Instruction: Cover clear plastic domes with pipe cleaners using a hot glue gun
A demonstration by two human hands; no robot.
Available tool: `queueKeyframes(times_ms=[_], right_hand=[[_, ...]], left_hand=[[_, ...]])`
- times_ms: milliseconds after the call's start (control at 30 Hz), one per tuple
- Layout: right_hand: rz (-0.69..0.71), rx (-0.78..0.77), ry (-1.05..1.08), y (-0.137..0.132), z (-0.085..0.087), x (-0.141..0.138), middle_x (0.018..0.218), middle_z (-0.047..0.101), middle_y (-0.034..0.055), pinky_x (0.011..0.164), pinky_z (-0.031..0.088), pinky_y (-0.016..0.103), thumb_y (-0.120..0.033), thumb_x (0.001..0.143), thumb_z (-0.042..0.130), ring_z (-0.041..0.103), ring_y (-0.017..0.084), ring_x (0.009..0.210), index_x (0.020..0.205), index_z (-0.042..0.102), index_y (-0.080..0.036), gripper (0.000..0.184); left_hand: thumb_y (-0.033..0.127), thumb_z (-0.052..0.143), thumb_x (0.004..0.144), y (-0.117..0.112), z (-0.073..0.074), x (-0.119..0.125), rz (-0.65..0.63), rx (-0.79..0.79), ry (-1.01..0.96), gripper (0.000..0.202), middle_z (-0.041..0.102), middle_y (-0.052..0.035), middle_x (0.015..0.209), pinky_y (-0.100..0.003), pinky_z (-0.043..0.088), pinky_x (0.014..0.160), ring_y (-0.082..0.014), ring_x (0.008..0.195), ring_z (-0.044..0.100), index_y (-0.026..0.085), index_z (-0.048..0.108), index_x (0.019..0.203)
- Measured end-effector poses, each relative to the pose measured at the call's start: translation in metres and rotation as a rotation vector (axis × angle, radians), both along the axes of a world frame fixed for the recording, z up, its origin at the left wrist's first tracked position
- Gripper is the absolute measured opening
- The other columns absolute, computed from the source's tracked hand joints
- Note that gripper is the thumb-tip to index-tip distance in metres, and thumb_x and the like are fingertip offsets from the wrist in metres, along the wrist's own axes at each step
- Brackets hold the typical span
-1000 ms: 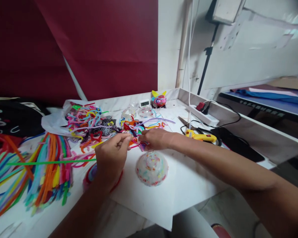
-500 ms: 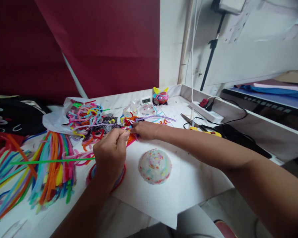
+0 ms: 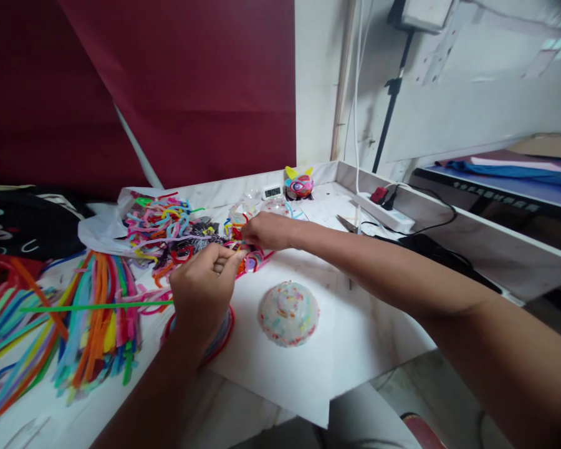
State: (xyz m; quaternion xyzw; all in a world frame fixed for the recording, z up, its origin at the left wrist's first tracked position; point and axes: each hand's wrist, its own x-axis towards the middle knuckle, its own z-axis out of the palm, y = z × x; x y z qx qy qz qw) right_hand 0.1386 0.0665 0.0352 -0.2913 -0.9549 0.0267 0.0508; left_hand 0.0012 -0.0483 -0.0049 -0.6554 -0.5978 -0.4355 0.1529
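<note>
My left hand point(image 3: 203, 284) is closed in a pinch, with the small yellow end of what looks like a pipe cleaner point(image 3: 238, 248) showing at the fingertips. Just beyond it my right hand point(image 3: 266, 231) reaches down into a heap of coloured pipe cleaner pieces, its fingers curled and their tips hidden. Below the right hand lies a pink, orange and purple coiled piece point(image 3: 252, 264). Partly covered by my left forearm is a round piece wound in coloured rings point(image 3: 224, 337). A clear dome speckled with colour point(image 3: 290, 313) rests on white paper point(image 3: 303, 380).
Long pipe cleaners point(image 3: 100, 318) lie bundled on the left, and a long green one point(image 3: 93, 307) crosses them. Behind are a plastic bag of pieces point(image 3: 103, 231), a small digital timer point(image 3: 272, 193) and a colourful eared figure point(image 3: 300, 184). Scissors point(image 3: 348, 224) and a power strip point(image 3: 386, 212) sit right.
My right hand has shifted slightly up and left, uncovering more of the coiled piece. The left hand stays pinched in nearly the same place. The view has turned a little.
</note>
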Motion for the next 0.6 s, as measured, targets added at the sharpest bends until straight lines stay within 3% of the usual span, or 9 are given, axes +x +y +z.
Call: queueKeyframes(times_ms=[167,267,433,600], right_hand=[[0.036,0.113,0.212,-0.022,0.025,0.043,0.094,0.072,0.0084,0.071,0.037,0.026,-0.013,0.092,0.050,0.059,0.015,0.077,0.100,0.070,-0.011,0.021],[0.050,0.188,0.325,-0.051,0.026,0.072,0.084,0.069,0.0061,0.068,0.037,0.026,-0.017,0.096,0.048,0.058,0.014,0.072,0.098,0.069,-0.011,0.022],[0.283,0.375,0.368,-0.114,-0.007,0.090,0.078,0.067,0.0069,0.060,0.041,0.029,-0.013,0.097,0.041,0.060,0.016,0.069,0.096,0.067,-0.011,0.027],[0.657,0.582,0.521,-0.155,-0.050,0.073,0.068,0.063,0.0029,0.044,0.034,0.030,-0.020,0.090,0.058,0.052,0.012,0.052,0.093,0.072,-0.008,0.019]], left_hand=[[0.043,0.055,0.087,0.001,0.005,-0.002,0.028,0.006,0.004,0.035,0.046,0.0054,0.049,-0.024,0.033,0.054,-0.0104,0.048,0.045,0.020,0.049,0.061],[0.045,0.049,0.090,0.001,0.006,-0.005,0.039,-0.040,0.041,0.039,0.047,0.0037,0.050,-0.025,0.032,0.056,-0.0115,0.050,0.044,0.020,0.048,0.060],[0.040,0.044,0.092,0.005,0.004,-0.014,0.024,-0.072,0.074,0.032,0.063,0.0000,0.061,-0.025,0.038,0.060,-0.0151,0.058,0.057,0.021,0.059,0.071],[0.031,0.046,0.089,0.009,0.007,-0.023,0.025,-0.097,0.051,0.024,0.063,0.0016,0.057,-0.026,0.043,0.064,-0.0170,0.059,0.063,0.022,0.068,0.084]])
